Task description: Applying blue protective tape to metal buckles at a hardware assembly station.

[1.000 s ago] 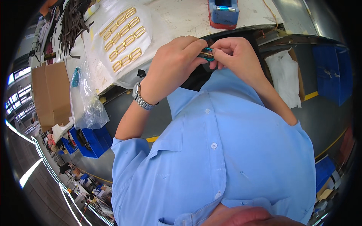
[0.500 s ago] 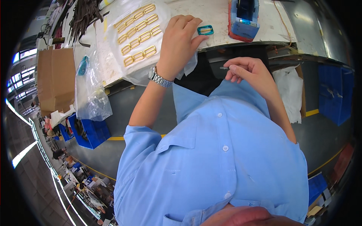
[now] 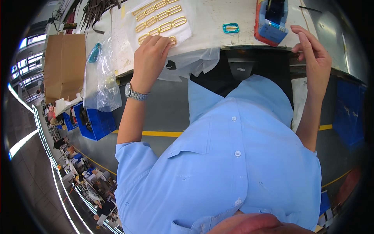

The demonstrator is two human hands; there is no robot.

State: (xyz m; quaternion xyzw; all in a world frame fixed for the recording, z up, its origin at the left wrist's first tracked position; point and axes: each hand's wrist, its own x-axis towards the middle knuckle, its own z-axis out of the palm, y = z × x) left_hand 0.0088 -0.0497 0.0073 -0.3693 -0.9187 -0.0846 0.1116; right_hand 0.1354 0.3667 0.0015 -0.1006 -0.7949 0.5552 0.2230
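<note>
Gold-coloured metal slide buckles [image 3: 168, 18] lie in rows on a white sheet at the table's far left. My left hand [image 3: 152, 54], with a metal-band wristwatch, reaches the nearest row. Its fingertips are closed on a gold buckle [image 3: 173, 40] at that row's right end; the hand hides part of the row. A single gold buckle wrapped in teal film [image 3: 230, 28] lies apart, to the right. My right hand [image 3: 314, 54] is at the table edge beside the blue and red tape dispenser [image 3: 272, 32]. Its fingers are apart, and nothing shows between them.
Clear plastic bags hang over the table edge [image 3: 206, 62]. Dark strips [image 3: 93, 11] lie at the far left. A brown cardboard piece [image 3: 64, 68] and a blue bin [image 3: 95, 123] stand to the left, another blue bin [image 3: 348, 113] to the right.
My left hand has gone from beside the teal-wrapped buckle leftward to the nearest gold row. My right hand has moved from above my lap to the right of the tape dispenser, its fingers now spread.
</note>
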